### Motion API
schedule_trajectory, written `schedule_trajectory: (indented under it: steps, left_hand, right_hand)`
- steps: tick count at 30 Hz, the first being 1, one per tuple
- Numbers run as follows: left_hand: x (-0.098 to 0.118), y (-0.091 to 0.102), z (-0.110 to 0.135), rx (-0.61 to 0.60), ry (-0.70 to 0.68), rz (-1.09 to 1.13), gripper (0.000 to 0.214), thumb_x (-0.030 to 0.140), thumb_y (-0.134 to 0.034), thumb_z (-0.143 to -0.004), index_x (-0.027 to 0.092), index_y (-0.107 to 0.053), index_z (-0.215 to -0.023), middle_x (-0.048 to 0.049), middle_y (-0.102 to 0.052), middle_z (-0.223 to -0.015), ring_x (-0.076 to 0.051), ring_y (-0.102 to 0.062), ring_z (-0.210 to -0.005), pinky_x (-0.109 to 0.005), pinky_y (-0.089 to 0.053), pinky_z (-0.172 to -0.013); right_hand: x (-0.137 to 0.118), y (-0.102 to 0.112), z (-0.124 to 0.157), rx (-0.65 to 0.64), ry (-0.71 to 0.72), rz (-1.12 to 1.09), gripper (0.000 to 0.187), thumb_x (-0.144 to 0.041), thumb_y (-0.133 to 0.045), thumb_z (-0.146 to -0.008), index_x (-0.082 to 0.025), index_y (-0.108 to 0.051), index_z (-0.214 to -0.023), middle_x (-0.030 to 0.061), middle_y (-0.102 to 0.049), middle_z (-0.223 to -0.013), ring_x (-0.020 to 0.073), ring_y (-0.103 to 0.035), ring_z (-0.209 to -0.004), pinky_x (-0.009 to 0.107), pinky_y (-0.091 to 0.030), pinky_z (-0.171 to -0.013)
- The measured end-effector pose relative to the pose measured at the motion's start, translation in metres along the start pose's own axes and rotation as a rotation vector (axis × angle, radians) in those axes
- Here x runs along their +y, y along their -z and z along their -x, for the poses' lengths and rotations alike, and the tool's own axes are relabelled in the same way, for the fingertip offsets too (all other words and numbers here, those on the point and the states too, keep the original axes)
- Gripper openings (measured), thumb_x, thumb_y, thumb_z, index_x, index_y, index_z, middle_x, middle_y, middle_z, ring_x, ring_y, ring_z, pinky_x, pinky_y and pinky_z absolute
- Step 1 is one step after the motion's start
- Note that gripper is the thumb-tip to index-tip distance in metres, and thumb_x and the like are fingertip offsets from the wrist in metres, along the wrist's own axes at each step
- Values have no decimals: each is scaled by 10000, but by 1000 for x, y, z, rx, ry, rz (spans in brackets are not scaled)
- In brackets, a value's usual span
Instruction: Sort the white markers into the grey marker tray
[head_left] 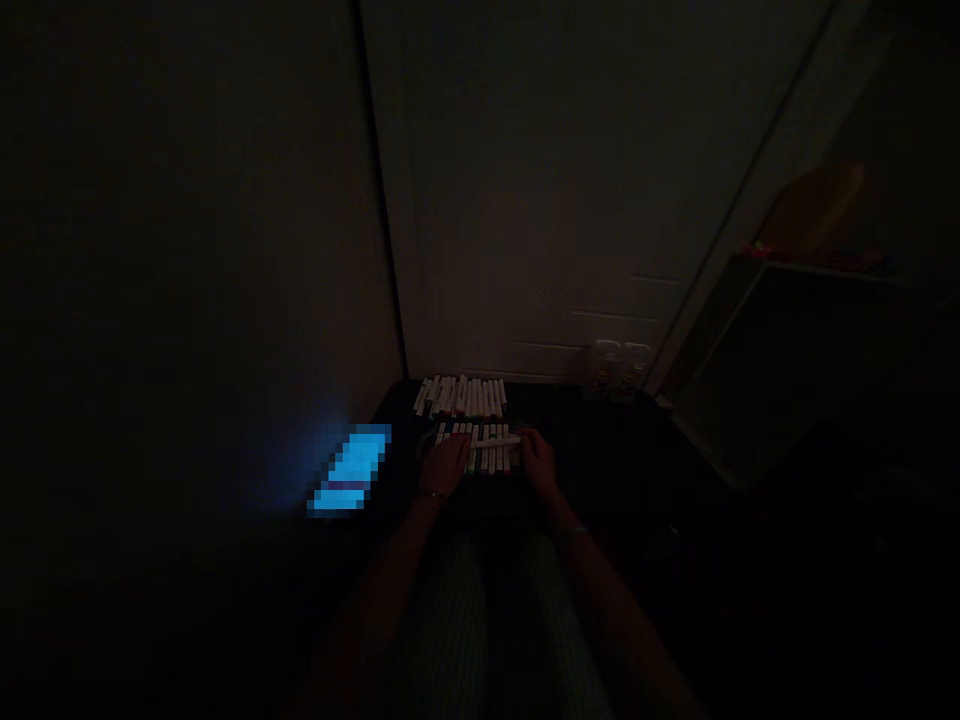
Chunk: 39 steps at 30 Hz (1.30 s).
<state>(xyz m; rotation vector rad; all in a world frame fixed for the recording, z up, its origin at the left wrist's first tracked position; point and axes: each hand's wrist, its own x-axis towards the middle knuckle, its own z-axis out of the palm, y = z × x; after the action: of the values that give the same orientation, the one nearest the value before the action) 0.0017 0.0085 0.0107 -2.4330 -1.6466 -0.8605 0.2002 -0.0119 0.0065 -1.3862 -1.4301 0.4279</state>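
In the dim head view, a white marker (pixel 496 441) lies sideways between my two hands. My left hand (pixel 448 464) has its fingers closed at the marker's left end. At its right end are the closed fingers of my right hand (pixel 538 457). Below it, a near row of white markers (pixel 492 460) lies side by side on the dark surface, partly hidden by my left hand. Farther back lies a second row of white markers (pixel 471 396), some with coloured ends. The darkness hides the finer detail of my fingers.
A glowing blue, pixelated screen (pixel 351 470) is at the left. Two clear containers (pixel 618 370) stand at the back right of the dark table (pixel 600 450), against a pale panel (pixel 547 200). Farther right is a piece of furniture (pixel 810 340) with a rounded orange object (pixel 817 210) on top.
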Motion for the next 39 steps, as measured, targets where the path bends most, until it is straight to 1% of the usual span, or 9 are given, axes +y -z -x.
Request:
schedule_trajectory:
  steps: [3,10,17,22,26,28,32,36,39]
  left_hand:
    - [-1,-1,0,3,3,6,325,325,-270,-892,188,-552,-977,-52,-632,-849,-149,-582,-815,-253,-407,-733]
    - [0,0,0,-6,17,6,305,314,-286,-886,197,-549,-986,-54,-631,-879,-152,-577,-834,-260,-414,-742]
    - [0,1,0,-7,19,17,287,305,-294,-884,208,-553,-960,-49,-632,-886,-149,-574,-845,-261,-410,-763]
    - [-1,-1,1,1,15,10,303,321,-280,-887,206,-554,-951,-50,-631,-877,-154,-577,-845,-262,-411,-749]
    - [0,0,1,12,8,18,296,320,-289,-884,207,-555,-951,-53,-629,-894,-157,-573,-875,-261,-411,-755]
    - [1,2,0,4,18,20,290,317,-295,-883,209,-558,-941,-51,-631,-875,-156,-576,-864,-259,-411,-748]
    - [3,4,0,-23,26,9,282,313,-299,-882,204,-552,-946,-44,-630,-834,-152,-582,-812,-258,-412,-726]
    - [2,2,0,-9,19,-2,299,316,-285,-887,200,-551,-956,-52,-628,-870,-153,-576,-829,-259,-408,-740]
    - [0,0,0,6,6,-6,315,323,-274,-890,194,-557,-937,-57,-626,-856,-159,-576,-828,-266,-406,-738]
  right_hand:
    - [-1,0,1,2,0,-13,291,-339,-357,-813,-215,-583,-949,-14,-623,-842,121,-554,-791,218,-406,-717]
    - [0,-1,0,1,-21,-40,312,-392,-394,-797,-204,-573,-971,-2,-626,-856,126,-560,-767,224,-416,-699]
    - [-2,0,1,-10,-13,-9,258,-341,-394,-798,-231,-593,-920,-7,-625,-829,137,-553,-777,236,-411,-714]
    - [-1,0,0,-13,6,23,260,-312,-371,-806,-243,-592,-923,-17,-620,-851,132,-551,-804,230,-405,-726]
    - [3,-1,-1,3,-10,-18,329,-293,-281,-829,-224,-578,-954,-16,-617,-838,120,-553,-779,217,-410,-694]
    - [4,-1,-1,5,-20,-42,341,-295,-270,-828,-214,-576,-954,-14,-616,-839,118,-555,-762,214,-412,-681]
    - [1,0,0,5,-2,-64,312,-337,-332,-810,-207,-577,-952,-8,-619,-872,123,-557,-794,217,-414,-705]
    - [-1,0,1,-3,-16,-60,304,-374,-382,-791,-202,-576,-948,0,-625,-868,130,-559,-787,225,-418,-708]
    - [0,0,0,2,-12,-53,303,-381,-386,-793,-200,-576,-944,4,-625,-873,131,-558,-787,224,-417,-709]
